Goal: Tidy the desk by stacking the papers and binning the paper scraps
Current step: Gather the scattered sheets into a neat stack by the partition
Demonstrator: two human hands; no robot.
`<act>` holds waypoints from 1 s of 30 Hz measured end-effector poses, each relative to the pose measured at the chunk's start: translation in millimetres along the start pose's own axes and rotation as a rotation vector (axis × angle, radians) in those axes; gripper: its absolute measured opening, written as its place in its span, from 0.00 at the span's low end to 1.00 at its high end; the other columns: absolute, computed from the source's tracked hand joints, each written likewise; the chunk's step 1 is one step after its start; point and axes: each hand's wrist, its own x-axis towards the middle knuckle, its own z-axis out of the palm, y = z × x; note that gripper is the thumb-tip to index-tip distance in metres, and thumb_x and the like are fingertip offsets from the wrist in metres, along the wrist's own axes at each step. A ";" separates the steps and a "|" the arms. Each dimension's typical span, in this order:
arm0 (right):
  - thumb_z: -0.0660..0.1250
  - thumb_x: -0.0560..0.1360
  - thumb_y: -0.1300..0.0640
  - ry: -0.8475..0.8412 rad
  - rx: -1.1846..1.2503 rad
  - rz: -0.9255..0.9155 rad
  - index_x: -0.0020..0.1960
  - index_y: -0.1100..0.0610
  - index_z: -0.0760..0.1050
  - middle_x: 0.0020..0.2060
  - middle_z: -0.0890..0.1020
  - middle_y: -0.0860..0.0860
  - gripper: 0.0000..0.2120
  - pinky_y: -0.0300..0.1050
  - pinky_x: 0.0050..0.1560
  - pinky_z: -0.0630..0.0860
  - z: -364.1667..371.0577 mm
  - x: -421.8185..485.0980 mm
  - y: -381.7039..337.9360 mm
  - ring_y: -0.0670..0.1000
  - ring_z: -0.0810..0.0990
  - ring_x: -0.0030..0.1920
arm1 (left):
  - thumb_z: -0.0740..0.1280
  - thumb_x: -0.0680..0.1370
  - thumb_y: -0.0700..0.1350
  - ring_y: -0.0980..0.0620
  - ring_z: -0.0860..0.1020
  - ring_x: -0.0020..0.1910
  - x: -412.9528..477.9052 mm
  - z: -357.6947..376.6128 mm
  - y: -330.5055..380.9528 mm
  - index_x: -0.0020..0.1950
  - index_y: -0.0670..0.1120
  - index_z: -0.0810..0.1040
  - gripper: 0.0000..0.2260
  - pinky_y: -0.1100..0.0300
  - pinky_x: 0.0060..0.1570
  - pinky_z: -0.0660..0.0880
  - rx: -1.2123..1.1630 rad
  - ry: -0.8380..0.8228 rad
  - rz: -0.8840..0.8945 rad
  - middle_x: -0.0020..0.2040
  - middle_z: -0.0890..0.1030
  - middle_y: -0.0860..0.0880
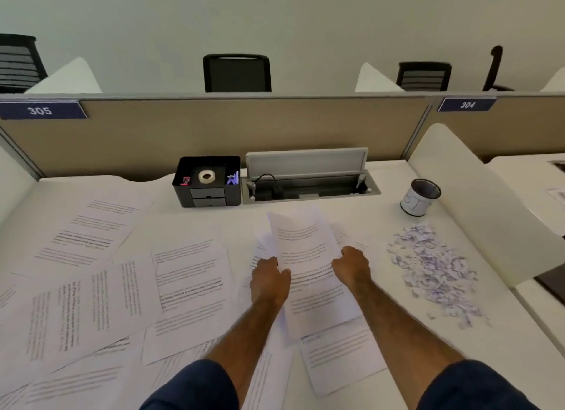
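White printed sheets sit at frame centre, gripped at both side edges: my left hand curls round one edge, my right hand round the other. More loose papers cover the table at lower left. At right, paper scraps lie heaped just below the small bin.

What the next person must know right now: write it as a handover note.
Left hand and right hand both grip the held sheets, one edge each, above the desk.
Loose papers lie scattered left and near; the scraps sit in a pile at right, by the small can.
Done: a few sheets gathered. Left: collect and stack the rest, bin the scraps.
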 end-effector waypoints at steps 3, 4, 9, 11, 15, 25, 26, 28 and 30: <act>0.60 0.77 0.56 0.006 -0.148 -0.012 0.65 0.60 0.72 0.63 0.74 0.59 0.18 0.49 0.60 0.75 -4.0 9.5 15.2 0.60 0.74 0.63 | 0.65 0.80 0.55 0.44 0.69 0.72 -2.1 12.2 -0.4 0.71 0.51 0.74 0.20 0.46 0.73 0.65 0.223 0.055 0.022 0.75 0.70 0.46; 0.60 0.78 0.55 0.000 -0.176 -0.007 0.66 0.59 0.71 0.63 0.73 0.59 0.18 0.50 0.60 0.74 -4.6 10.4 20.2 0.59 0.73 0.63 | 0.63 0.81 0.57 0.42 0.63 0.76 -4.0 12.8 -0.2 0.75 0.52 0.70 0.23 0.45 0.77 0.59 0.288 0.075 0.017 0.79 0.64 0.44; 0.63 0.76 0.49 0.091 -0.247 0.007 0.64 0.56 0.70 0.62 0.71 0.57 0.19 0.54 0.58 0.73 0.0 7.9 43.2 0.58 0.70 0.62 | 0.59 0.79 0.67 0.37 0.46 0.81 3.7 13.0 -16.5 0.83 0.47 0.48 0.41 0.42 0.79 0.42 0.463 0.101 -0.133 0.83 0.47 0.38; 0.63 0.76 0.45 0.098 -0.261 -0.005 0.65 0.56 0.68 0.63 0.70 0.57 0.22 0.54 0.57 0.72 4.0 6.4 49.6 0.58 0.69 0.63 | 0.59 0.78 0.69 0.37 0.50 0.81 5.2 13.4 -18.1 0.83 0.44 0.46 0.45 0.42 0.79 0.44 0.506 0.117 -0.145 0.82 0.51 0.38; 0.63 0.76 0.46 0.133 -0.264 -0.016 0.64 0.56 0.69 0.62 0.70 0.57 0.21 0.54 0.55 0.73 7.7 5.9 52.9 0.58 0.68 0.62 | 0.61 0.77 0.69 0.40 0.65 0.75 6.3 15.5 -5.7 0.82 0.42 0.47 0.46 0.44 0.77 0.58 0.527 0.169 -0.103 0.77 0.64 0.39; 0.67 0.76 0.49 0.009 0.053 -0.168 0.67 0.57 0.70 0.62 0.72 0.57 0.22 0.49 0.59 0.74 2.7 19.4 42.4 0.56 0.70 0.63 | 0.68 0.78 0.61 0.39 0.67 0.74 12.0 9.2 16.0 0.81 0.40 0.54 0.41 0.44 0.72 0.68 0.347 0.120 -0.203 0.76 0.66 0.39; 0.68 0.76 0.50 0.009 0.085 -0.163 0.67 0.57 0.70 0.63 0.72 0.57 0.22 0.50 0.60 0.74 2.3 19.2 41.9 0.56 0.70 0.64 | 0.68 0.77 0.62 0.39 0.66 0.74 10.3 10.9 14.9 0.80 0.39 0.54 0.42 0.44 0.72 0.68 0.365 0.130 -0.223 0.76 0.66 0.39; 0.67 0.75 0.50 0.061 0.036 -0.121 0.66 0.57 0.69 0.62 0.72 0.56 0.22 0.50 0.58 0.75 3.3 16.1 43.4 0.56 0.70 0.63 | 0.69 0.75 0.65 0.39 0.66 0.74 4.5 16.3 13.3 0.81 0.38 0.52 0.47 0.45 0.72 0.67 0.417 0.140 -0.247 0.76 0.64 0.39; 0.65 0.76 0.48 0.114 -0.103 -0.092 0.65 0.57 0.69 0.61 0.74 0.56 0.21 0.50 0.57 0.75 6.3 10.6 45.7 0.56 0.71 0.61 | 0.70 0.73 0.66 0.40 0.65 0.74 -1.0 22.9 13.0 0.81 0.38 0.50 0.51 0.46 0.71 0.67 0.432 0.148 -0.232 0.76 0.63 0.40</act>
